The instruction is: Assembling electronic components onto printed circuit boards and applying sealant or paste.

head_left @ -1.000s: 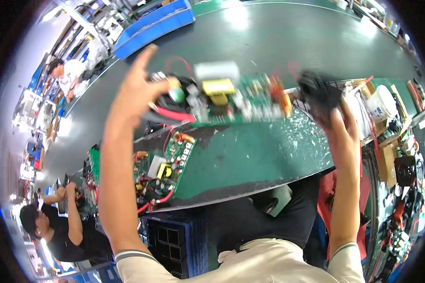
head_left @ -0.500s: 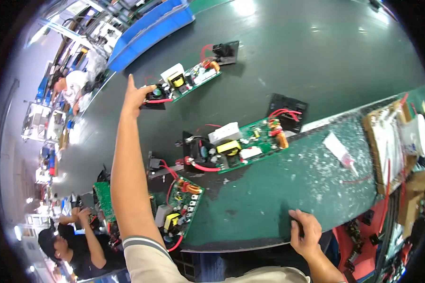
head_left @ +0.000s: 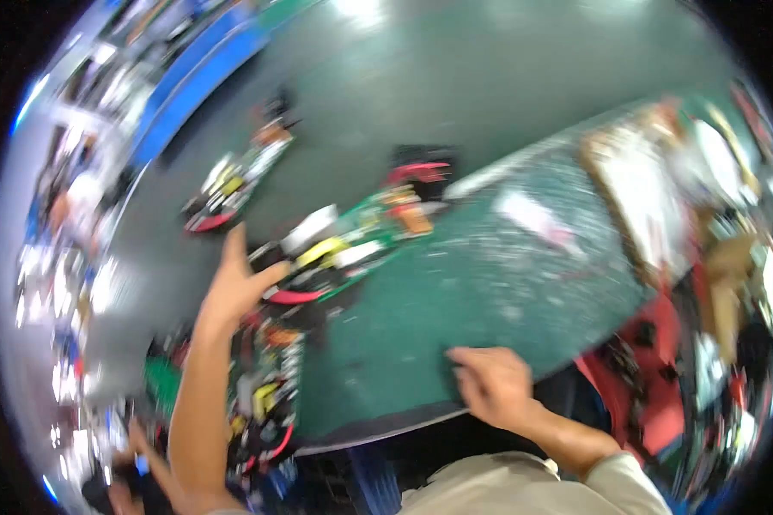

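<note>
My left hand (head_left: 236,287) reaches over the left end of the middle circuit board (head_left: 339,253), index finger and thumb spread apart, at the black part there. Blur hides whether it touches. This board carries a yellow transformer, white blocks and a thick red wire; a black panel (head_left: 425,167) sits at its far right end. My right hand (head_left: 498,386) hovers or rests near the table's front edge, fingers loosely bent and apart, nothing visible in it. A similar board (head_left: 240,184) lies farther back at the left. Another board (head_left: 266,395) is beside my left forearm.
A blue bin (head_left: 197,81) stands at the far left. On the green mat (head_left: 421,318) lies a white and pink tube (head_left: 537,219). To the right are a cardboard tray (head_left: 636,189) and a red bin (head_left: 653,369) with dark parts. A person's arm (head_left: 155,463) shows lower left.
My left hand has left the far board and come nearer, to the middle board. The far board now lies turned more steeply. The whole view has shifted and blurred.
</note>
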